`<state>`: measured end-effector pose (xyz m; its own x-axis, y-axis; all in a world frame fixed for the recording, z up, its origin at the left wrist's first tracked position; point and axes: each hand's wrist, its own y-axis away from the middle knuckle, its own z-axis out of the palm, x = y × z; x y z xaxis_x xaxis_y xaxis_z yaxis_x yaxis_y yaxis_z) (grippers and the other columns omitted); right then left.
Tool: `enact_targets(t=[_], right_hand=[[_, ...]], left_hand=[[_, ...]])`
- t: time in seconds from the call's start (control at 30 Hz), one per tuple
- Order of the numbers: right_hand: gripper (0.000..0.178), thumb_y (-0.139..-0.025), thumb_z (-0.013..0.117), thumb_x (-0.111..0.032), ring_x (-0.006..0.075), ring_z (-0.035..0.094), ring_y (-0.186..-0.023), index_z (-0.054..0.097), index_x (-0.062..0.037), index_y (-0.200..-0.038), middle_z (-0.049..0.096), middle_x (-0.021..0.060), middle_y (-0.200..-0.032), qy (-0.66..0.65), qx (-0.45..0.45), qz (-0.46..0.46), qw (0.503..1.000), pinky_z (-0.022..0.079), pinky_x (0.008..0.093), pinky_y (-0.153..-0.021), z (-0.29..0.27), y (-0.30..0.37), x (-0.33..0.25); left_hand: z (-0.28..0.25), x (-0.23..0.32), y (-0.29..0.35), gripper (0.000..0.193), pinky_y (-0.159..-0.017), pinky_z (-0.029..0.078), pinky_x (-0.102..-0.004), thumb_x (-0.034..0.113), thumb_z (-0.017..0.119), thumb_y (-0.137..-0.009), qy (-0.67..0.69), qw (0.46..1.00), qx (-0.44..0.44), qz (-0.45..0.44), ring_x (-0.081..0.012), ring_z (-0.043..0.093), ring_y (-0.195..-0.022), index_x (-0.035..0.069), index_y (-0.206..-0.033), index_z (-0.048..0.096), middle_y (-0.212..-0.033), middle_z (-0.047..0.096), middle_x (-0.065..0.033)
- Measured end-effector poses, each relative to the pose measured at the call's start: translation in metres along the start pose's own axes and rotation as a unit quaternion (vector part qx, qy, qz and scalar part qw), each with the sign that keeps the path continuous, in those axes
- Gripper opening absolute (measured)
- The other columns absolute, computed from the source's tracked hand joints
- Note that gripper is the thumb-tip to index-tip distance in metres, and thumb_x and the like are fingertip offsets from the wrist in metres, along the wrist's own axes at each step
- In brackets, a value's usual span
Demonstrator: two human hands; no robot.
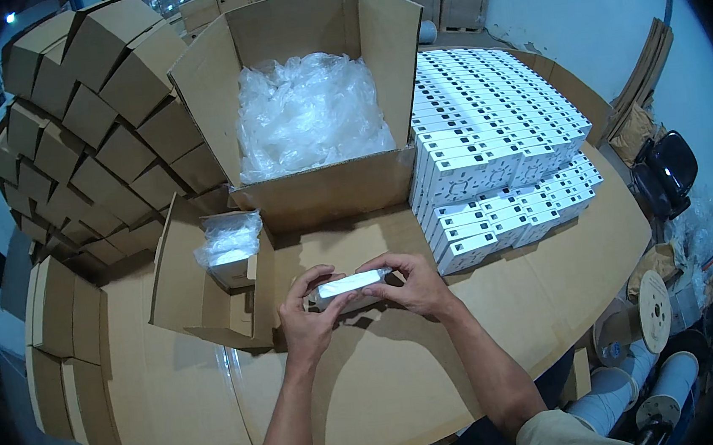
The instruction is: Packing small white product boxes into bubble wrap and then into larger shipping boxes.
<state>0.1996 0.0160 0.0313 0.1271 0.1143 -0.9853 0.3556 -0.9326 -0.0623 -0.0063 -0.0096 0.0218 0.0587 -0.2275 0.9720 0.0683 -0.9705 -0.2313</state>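
Observation:
Between my two hands, above the cardboard-covered table, is a small white box (341, 286) that looks wrapped in clear plastic. My left hand (307, 316) grips its left end, thumb at the near side and fingers behind. On the other end, my right hand (413, 285) pinches it with thumb and fingers. Left of my hands stands an open small carton (211, 307), tilted flaps outward, with a plastic-wrapped white box (232, 249) inside. Behind my hands a large open carton (328, 193) holds a heap of clear plastic bags (309, 116).
Stacked white boxes (486, 156) with printed faces fill the table's right rear. Piled brown cartons (95, 144) rise at the left, with more cartons (68, 341) along the left edge. Beyond the table's right edge are cable spools (655, 311) and a black chair (666, 170).

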Motion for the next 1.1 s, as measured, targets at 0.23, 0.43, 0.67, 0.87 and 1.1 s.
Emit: enact_targets(t=[0.23,0.43,0.67,0.87,1.1], right_hand=[[0.032,-0.088,0.076,-0.006,0.0157,0.068,-0.099,0.072,-0.0049,-0.120,0.073,0.0082,-0.111,0.090,0.036,-0.127,0.987,0.058,0.0299,-0.078,-0.001,0.001,-0.008],[0.032,-0.089,0.073,-0.007,0.0257,0.067,-0.101,0.073,-0.0078,-0.120,0.073,0.0133,-0.108,0.205,0.013,-0.132,0.970,0.056,0.0372,-0.081,0.001,0.005,-0.026],[0.027,-0.088,0.074,-0.010,0.0351,0.068,-0.090,0.070,-0.0013,-0.113,0.072,0.0194,-0.101,0.339,-0.024,-0.074,0.938,0.054,0.0438,-0.081,0.000,0.003,-0.050],[0.021,-0.091,0.070,-0.008,0.0401,0.068,-0.084,0.066,0.0013,-0.110,0.070,0.0209,-0.091,0.424,-0.014,-0.089,0.901,0.054,0.0431,-0.077,-0.005,-0.018,-0.062],[0.024,-0.098,0.062,-0.009,0.0379,0.070,-0.085,0.055,-0.0007,-0.119,0.067,0.0230,-0.092,0.074,0.044,-0.191,0.978,0.053,0.0408,-0.073,0.051,-0.070,-0.072]], left_hand=[[-0.004,0.002,-0.004,0.030,-0.073,0.056,-0.0234,0.006,0.084,-0.082,-0.016,0.998,-0.024,-0.064,-0.0090,0.067,-0.085,0.001,-0.109,0.073,-0.100,0.073,-0.0047],[-0.008,-0.013,-0.003,0.033,-0.061,0.049,-0.0199,0.009,0.084,-0.083,0.060,0.994,-0.044,-0.080,-0.0043,0.063,-0.077,0.002,-0.113,0.073,-0.097,0.073,-0.0008],[-0.011,-0.018,0.005,0.028,-0.064,0.047,-0.0229,0.017,0.080,-0.089,-0.004,0.990,-0.086,-0.114,-0.0060,0.059,-0.075,0.005,-0.113,0.072,-0.089,0.070,0.0007],[-0.011,-0.011,0.033,0.079,-0.113,0.038,-0.0457,0.025,0.076,-0.088,-0.293,0.955,-0.045,0.025,-0.0398,0.043,-0.137,-0.007,-0.149,0.035,-0.148,0.043,-0.0243],[-0.023,0.016,0.109,0.080,-0.120,0.022,-0.0569,0.048,0.059,-0.097,-0.519,0.836,-0.169,0.058,-0.0441,0.026,-0.149,-0.002,-0.153,0.033,-0.160,0.032,-0.0232]])
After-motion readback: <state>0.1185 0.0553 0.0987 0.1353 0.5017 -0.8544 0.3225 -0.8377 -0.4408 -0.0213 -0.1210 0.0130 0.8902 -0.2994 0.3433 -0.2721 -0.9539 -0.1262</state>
